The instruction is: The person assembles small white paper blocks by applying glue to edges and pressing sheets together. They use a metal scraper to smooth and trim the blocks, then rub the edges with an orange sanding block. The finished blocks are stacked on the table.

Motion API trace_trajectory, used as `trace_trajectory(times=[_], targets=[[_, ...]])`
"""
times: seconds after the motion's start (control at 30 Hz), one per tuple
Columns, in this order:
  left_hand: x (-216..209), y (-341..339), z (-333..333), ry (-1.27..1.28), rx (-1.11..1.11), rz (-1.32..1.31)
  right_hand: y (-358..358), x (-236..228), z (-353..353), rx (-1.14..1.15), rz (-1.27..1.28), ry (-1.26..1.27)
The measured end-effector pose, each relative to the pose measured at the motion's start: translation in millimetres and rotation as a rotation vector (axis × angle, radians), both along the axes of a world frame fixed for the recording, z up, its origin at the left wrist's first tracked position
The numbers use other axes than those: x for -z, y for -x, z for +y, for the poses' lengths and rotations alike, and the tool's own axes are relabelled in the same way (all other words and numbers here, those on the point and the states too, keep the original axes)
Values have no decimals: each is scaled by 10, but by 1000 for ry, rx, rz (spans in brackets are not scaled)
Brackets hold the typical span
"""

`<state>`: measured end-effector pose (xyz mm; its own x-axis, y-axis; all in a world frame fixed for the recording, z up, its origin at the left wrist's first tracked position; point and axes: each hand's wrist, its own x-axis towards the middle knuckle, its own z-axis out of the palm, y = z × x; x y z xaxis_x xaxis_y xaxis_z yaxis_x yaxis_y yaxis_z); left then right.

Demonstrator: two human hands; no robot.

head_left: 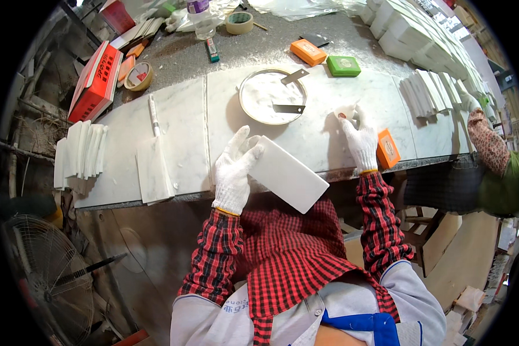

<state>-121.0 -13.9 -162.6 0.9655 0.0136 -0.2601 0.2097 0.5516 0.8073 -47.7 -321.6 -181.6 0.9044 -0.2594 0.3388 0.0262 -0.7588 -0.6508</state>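
My left hand [233, 173], in a white knitted glove, grips a plain white rectangular tile [291, 176] by its upper left end. The tile hangs tilted over the table's front edge, above my checked apron. My right hand [360, 138], gloved too, is over the marble top with thumb and fingers drawn together. A small whitish thing [345, 109] shows at its fingertips, too unclear to name. Between and beyond my hands stands a round tin [242, 106] of white paste, with two metal scraper blades [289, 108] across its rim. An orange box [388, 149] lies beside my right wrist.
White tile stacks stand at left [81, 151] and right [429, 95], with a large white pile [403, 32] behind. A green box [343, 66], an orange box [308, 52] and tape rolls [239, 22] lie farther back. Another person's sleeved arm [487, 132] reaches in at right.
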Motion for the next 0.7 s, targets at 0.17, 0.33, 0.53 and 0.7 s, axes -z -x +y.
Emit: trace_trajectory(times=[0.17,0.33,0.53,0.7], targets=[[27,-103,24,-47,-7,-62,680,-314,366,57,-78,-156],[52,-216,-14,-25,-13,-106,899,-539,750,-393,218,-448],[-29,-197,6,-72,-19,-143,728,-576,889,-585,418,-464],[56,-153,72,-301,136,-174,758,-437,1008,-510,227,-337]])
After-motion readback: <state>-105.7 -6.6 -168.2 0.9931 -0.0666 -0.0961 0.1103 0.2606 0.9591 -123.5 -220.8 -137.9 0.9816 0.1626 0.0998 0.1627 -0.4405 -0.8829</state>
